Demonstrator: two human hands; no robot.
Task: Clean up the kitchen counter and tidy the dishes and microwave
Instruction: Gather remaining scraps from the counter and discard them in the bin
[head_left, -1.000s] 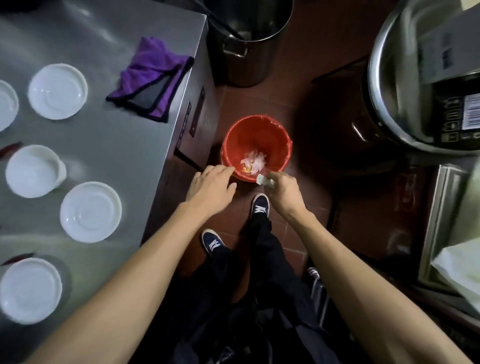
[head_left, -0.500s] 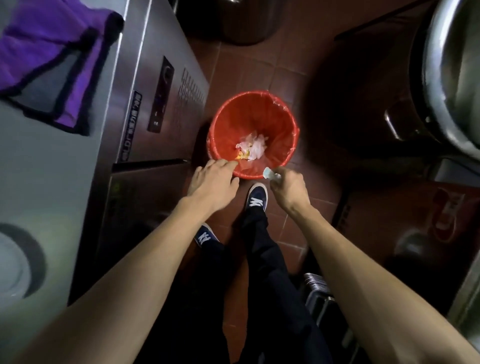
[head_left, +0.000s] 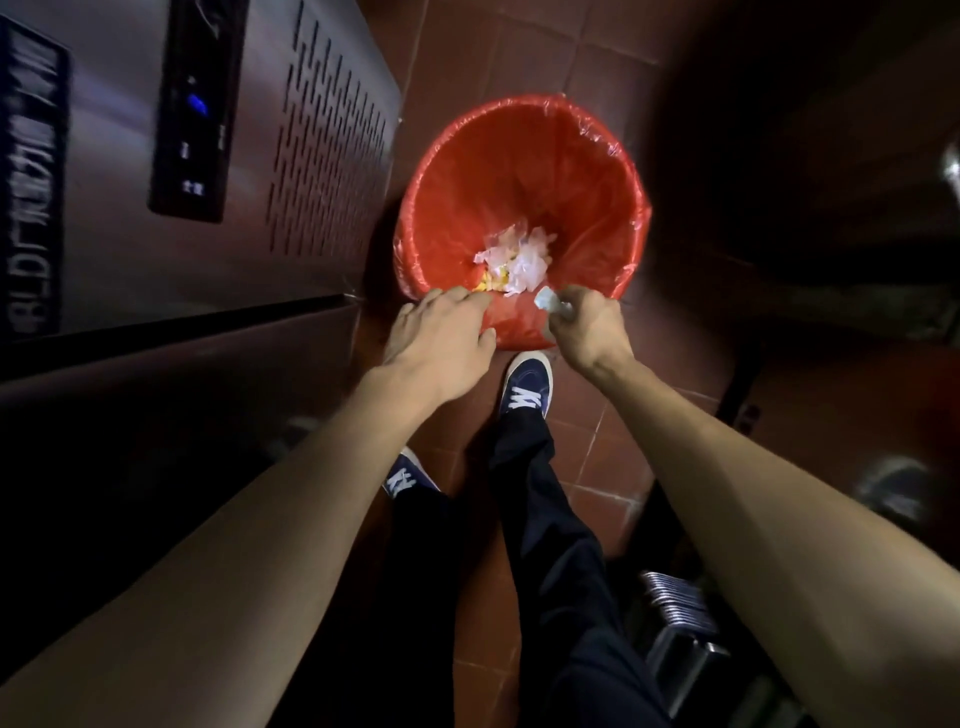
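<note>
A red waste bin (head_left: 524, 171) lined with a red plastic bag stands on the tiled floor, with crumpled white scraps and yellow bits (head_left: 514, 257) at its bottom. My left hand (head_left: 441, 338) hovers palm down over the bin's near rim, fingers loosely curled and holding nothing that shows. My right hand (head_left: 587, 327) is at the near rim too, pinching a small crumpled white scrap (head_left: 548, 300) between its fingertips over the bin's edge.
A stainless steel cabinet (head_left: 322, 156) with vent slots and a dark control panel (head_left: 195, 109) stands to the left of the bin. My two blue shoes (head_left: 527, 387) are on the red floor tiles just before the bin. Metal racks (head_left: 675, 603) lie at lower right.
My view has dropped down and closer to the bin; the counter top with plates and purple cloth has left the frame. Both hands stay at the near rim, the right still pinching the scrap.
</note>
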